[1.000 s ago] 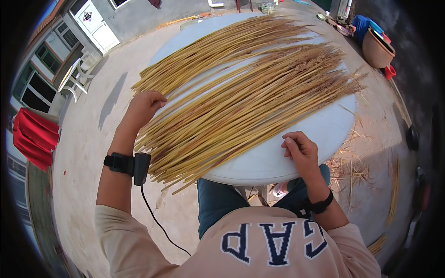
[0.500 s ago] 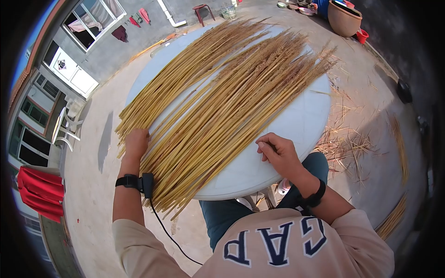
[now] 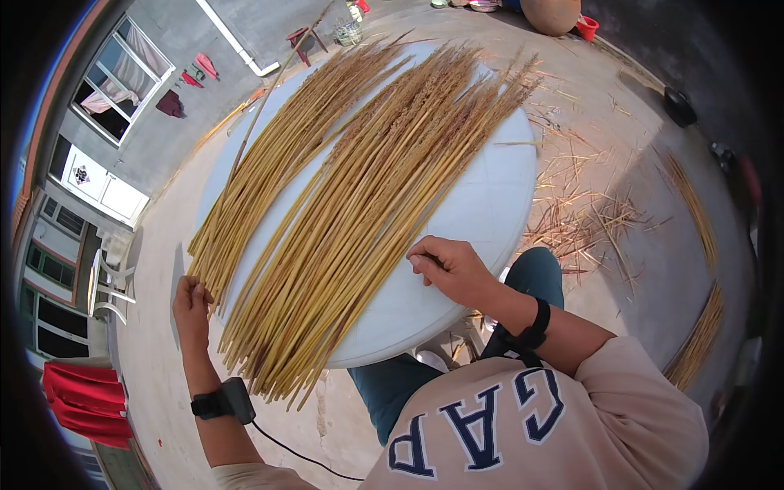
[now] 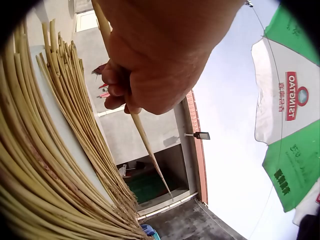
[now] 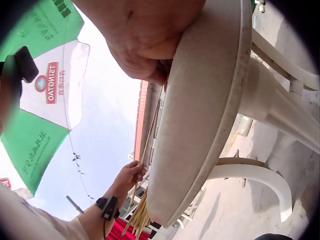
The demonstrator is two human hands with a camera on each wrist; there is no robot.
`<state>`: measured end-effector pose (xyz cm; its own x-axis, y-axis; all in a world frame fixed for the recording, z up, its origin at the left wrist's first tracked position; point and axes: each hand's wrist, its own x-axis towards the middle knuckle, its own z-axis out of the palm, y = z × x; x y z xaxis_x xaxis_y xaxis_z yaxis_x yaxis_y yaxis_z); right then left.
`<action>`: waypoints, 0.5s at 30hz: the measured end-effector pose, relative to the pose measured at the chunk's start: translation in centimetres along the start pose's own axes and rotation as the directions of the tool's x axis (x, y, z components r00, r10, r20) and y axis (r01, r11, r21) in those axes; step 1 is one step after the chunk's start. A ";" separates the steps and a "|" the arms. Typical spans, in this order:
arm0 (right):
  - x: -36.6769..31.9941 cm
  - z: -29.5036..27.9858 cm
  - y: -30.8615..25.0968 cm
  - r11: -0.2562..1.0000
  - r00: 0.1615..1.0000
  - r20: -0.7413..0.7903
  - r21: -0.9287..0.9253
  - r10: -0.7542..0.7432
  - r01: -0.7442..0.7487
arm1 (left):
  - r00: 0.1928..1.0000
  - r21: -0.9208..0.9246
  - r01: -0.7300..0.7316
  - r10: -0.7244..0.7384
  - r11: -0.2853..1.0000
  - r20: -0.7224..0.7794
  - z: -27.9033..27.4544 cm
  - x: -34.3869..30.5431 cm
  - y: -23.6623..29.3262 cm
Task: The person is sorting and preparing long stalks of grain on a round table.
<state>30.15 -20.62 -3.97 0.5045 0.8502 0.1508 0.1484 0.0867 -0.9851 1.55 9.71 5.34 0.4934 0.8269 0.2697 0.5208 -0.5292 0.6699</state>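
In the head view my left hand (image 3: 192, 314) is just off the near ends of the left pile of dry stalks (image 3: 269, 155). Its fingers pinch one long stalk (image 4: 145, 137), which runs out past the fist in the left wrist view. That stalk slants up over the pile in the head view. Beside it lies a wider pile of stalks (image 3: 351, 220), brown seed heads pointing away from me. My right hand (image 3: 449, 265) rests by the near right edge of the white round table (image 3: 482, 180), fingers loosely curled with nothing in them.
Broken stalk bits (image 3: 608, 220) litter the floor to the right, near more bundled stalks (image 3: 698, 331). A white chair (image 3: 110, 286) and red cloth (image 3: 86, 404) are at left. A large clay pot (image 3: 551, 12) stands at the back. Overhead spreads a green and white umbrella (image 4: 287, 100).
My left hand has moved to the outer ends of the left pile, and one stalk now stands out above it. The right hand stays by the table edge. The head view has turned.
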 end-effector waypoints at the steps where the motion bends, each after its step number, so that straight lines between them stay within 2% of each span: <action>1: 0.1 0.0 0.1 1.000 1.000 -0.019 -0.004 0.000 0.000 | 0.999 -0.132 0.033 -0.031 0.991 0.014 -0.4 -0.8 1.3; 2: 0.1 0.0 0.1 1.000 1.000 -0.009 -0.001 -0.018 0.018 | 0.997 -0.261 0.070 -0.063 0.963 0.036 -0.4 -1.8 3.2; 3: 0.1 0.0 0.2 0.999 0.999 0.002 0.002 -0.036 0.036 | 0.998 -0.267 0.061 -0.050 0.962 0.047 -0.2 -2.7 4.8; 5: 0.0 0.0 0.3 0.999 0.999 -0.011 -0.009 -0.043 0.043 | 0.995 -0.529 0.081 -0.037 0.845 0.093 0.6 -4.6 7.8; 6: 0.0 0.0 0.3 0.999 0.999 -0.008 -0.015 -0.053 0.052 | 0.995 -0.534 0.075 -0.029 0.842 0.095 1.5 -5.8 9.3; 8: 0.0 0.1 0.4 0.998 0.998 -0.013 -0.017 -0.058 0.058 | 0.983 -0.679 0.150 -0.037 0.718 0.178 3.8 -8.2 12.3; 10: 0.0 0.2 0.8 0.998 0.998 -0.019 -0.018 -0.068 0.067 | 0.960 -0.753 0.207 0.017 0.625 0.278 6.5 -9.9 13.8; 12: 0.0 0.1 1.2 0.989 0.999 -0.026 0.142 -0.038 0.041 | 0.926 -0.767 0.304 0.012 0.565 0.376 9.8 -11.2 15.6; 13: -0.2 -0.3 0.6 0.990 0.998 -0.036 0.137 -0.042 0.047 | 0.899 -0.749 0.334 0.046 0.572 0.436 11.4 -11.4 16.0; 15: -0.7 -1.2 -1.2 0.948 0.992 -0.108 0.315 0.073 -0.035 | 0.842 -0.732 0.392 0.103 0.557 0.529 14.8 -11.5 16.4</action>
<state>30.67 -21.95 -2.83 0.6025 0.7934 0.0870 -0.1453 0.2161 -0.9655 14.78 -11.28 3.00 0.8376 0.5417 -0.0701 -0.0263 0.1682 0.9854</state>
